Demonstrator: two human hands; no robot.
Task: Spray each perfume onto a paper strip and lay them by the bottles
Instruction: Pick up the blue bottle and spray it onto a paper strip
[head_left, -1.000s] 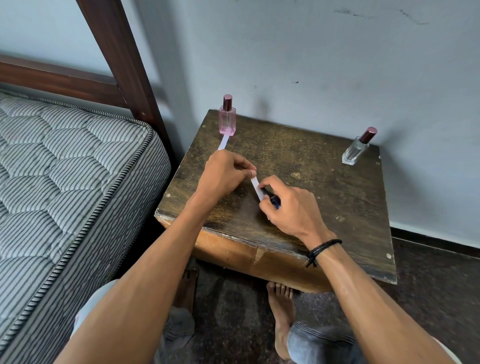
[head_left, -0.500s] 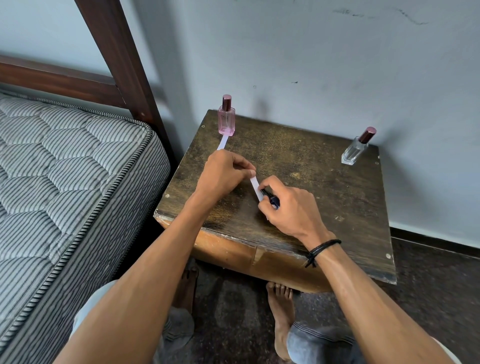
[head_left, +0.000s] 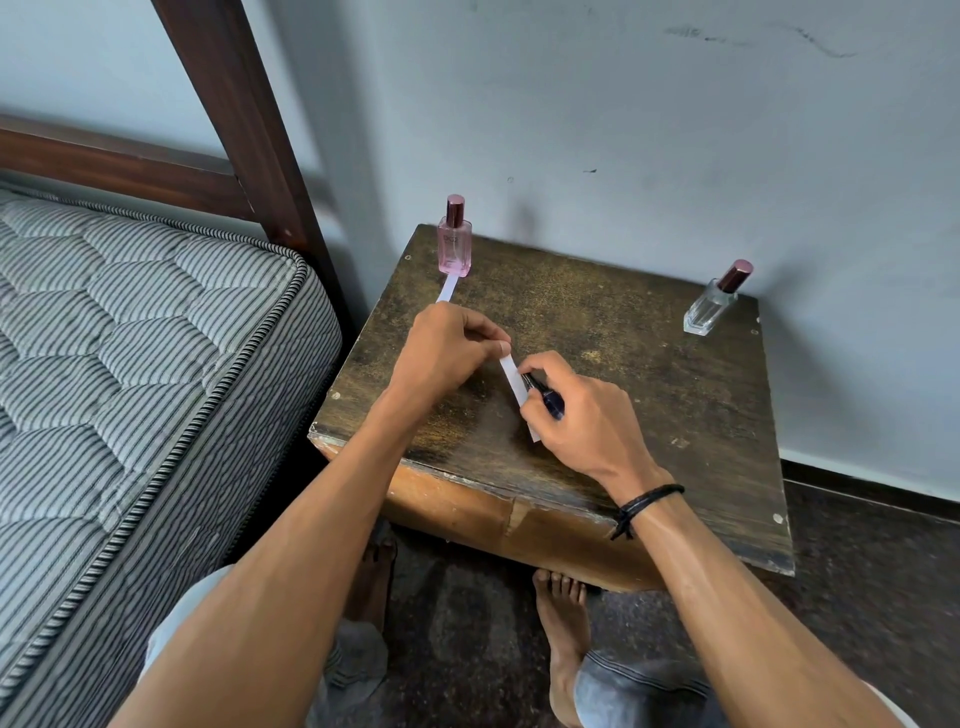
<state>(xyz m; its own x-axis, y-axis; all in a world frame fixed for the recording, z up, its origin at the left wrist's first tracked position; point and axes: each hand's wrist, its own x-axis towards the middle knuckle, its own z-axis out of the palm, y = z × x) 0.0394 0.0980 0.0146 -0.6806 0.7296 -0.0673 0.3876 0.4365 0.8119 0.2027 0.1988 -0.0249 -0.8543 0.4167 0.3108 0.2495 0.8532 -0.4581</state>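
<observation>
On the wooden worktop (head_left: 649, 374), near its middle, you are holding a white paper strip (head_left: 511, 379) flat between both hands. Your left hand (head_left: 447, 353) is resting knuckles-up on the wood, and its fingers (head_left: 488, 338) are curling in and pinching the far end of that strip. Your right hand (head_left: 582, 415) is lying over the near end, its fingers (head_left: 550, 366) clenching round a dark pen (head_left: 545, 399) whose tip is pointing down onto the paper; whether it is marking the paper is too small to tell. A black cord bracelet (head_left: 644, 506) is sitting on your right wrist. At the far left corner a pink perfume bottle (head_left: 455, 247) is standing upright with its dark cap on, and a second paper strip (head_left: 447, 289) is lying just in front of it, one end touching the bottle's base and the other running under your left hand. At the far right corner, well apart from the pink one, a clear perfume bottle (head_left: 711, 306) is standing capped. A grey wall (head_left: 623, 130) is rising behind the worktop. To your left a striped quilted mattress (head_left: 130, 364) is lying in a dark wooden bed frame (head_left: 234, 114). Your bare feet (head_left: 563, 618) are showing on the dark floor (head_left: 857, 571) below the near edge.
</observation>
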